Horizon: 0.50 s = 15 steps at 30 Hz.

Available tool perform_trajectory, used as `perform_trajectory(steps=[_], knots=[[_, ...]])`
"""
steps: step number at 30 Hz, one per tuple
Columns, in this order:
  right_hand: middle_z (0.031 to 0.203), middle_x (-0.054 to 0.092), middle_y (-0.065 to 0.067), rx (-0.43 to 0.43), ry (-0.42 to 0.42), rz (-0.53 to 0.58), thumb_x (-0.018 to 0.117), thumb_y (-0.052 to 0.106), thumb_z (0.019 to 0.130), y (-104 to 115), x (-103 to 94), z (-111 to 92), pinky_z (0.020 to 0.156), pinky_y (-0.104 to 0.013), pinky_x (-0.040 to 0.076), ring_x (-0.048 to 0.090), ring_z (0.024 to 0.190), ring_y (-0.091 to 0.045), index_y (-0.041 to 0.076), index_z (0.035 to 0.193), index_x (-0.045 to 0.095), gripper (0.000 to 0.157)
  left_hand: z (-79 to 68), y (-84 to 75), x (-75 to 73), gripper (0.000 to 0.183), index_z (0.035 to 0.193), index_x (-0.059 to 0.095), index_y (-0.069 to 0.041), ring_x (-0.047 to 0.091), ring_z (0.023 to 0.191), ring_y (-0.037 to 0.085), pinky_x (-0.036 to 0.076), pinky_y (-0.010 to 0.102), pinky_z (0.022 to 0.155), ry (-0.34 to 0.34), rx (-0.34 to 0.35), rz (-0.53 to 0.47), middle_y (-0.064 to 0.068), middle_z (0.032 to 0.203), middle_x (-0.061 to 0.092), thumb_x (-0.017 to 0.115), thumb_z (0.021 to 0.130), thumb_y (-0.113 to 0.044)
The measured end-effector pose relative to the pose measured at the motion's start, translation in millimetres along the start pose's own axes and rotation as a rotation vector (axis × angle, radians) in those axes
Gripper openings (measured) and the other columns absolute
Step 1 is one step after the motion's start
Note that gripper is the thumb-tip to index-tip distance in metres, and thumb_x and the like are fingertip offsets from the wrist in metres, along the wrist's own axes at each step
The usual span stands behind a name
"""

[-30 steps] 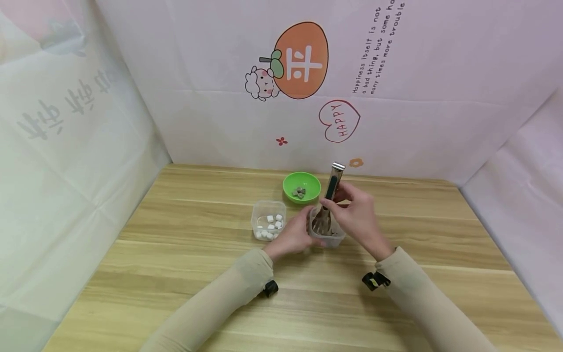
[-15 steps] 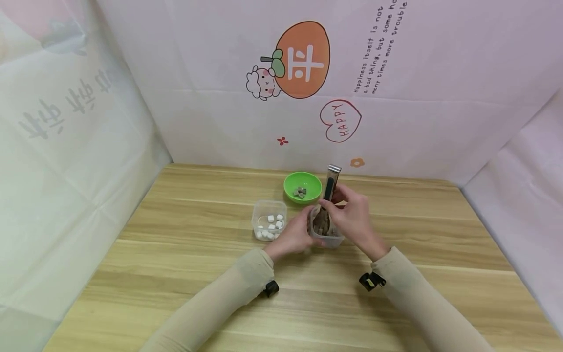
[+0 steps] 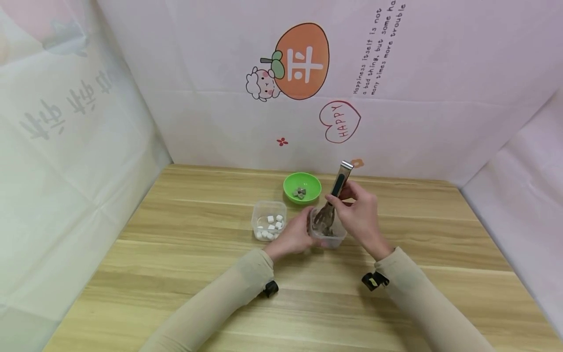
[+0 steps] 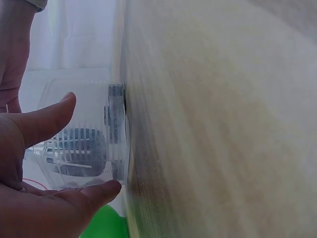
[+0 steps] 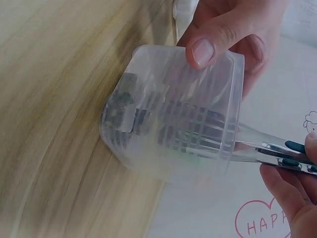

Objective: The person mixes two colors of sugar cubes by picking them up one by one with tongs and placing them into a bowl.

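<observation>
My left hand (image 3: 293,237) grips a clear ribbed plastic container (image 3: 333,241), thumb on one side and fingers on the other, as the left wrist view confirms. In my right hand (image 3: 361,217), thumb and fingers hold metal tongs (image 3: 339,185) with dark green grip inserts. The tongs lean to the right, and their tips are down inside the container. Dark grey-brown cubes (image 5: 119,109) lie at its bottom, blurred through the plastic. Whether a cube sits between the tong tips cannot be made out.
Behind the held container stands a green bowl (image 3: 310,182) with several grey-brown cubes (image 3: 300,193) in it. Left of my left hand is a second clear container (image 3: 259,209) holding several white cubes (image 3: 270,219). A printed white cloth (image 3: 211,127) rises at the table's back edge.
The tongs' top has swung right and slightly up from half a second ago, with my right hand shifting right. My left hand and the container stay in place.
</observation>
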State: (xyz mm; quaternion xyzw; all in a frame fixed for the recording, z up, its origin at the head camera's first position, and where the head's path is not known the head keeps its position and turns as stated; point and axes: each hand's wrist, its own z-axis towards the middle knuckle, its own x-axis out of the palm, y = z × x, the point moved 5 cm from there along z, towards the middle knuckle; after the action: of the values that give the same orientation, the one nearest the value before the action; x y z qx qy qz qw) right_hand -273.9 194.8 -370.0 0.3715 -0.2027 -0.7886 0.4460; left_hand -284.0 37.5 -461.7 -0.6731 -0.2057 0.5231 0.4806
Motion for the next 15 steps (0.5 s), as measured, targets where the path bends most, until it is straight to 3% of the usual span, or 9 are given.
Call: perform_trajectory(steps=[15], knots=[[0.083, 0.074, -0.009, -0.053, 0.026, -0.013, 0.085, -0.007, 0.084, 4, 15.0, -5, 0.066, -0.024, 0.063, 0.071, 0.073, -0.021, -0.002, 0.1, 0.072, 0.021, -0.2, -0.9, 0.3, 0.103, 0.158, 0.039, -0.005, 0.059, 0.128, 0.028, 0.046, 0.041, 0.114, -0.008, 0.023, 0.005, 0.015, 0.144, 0.06, 0.097, 0.073, -0.01]])
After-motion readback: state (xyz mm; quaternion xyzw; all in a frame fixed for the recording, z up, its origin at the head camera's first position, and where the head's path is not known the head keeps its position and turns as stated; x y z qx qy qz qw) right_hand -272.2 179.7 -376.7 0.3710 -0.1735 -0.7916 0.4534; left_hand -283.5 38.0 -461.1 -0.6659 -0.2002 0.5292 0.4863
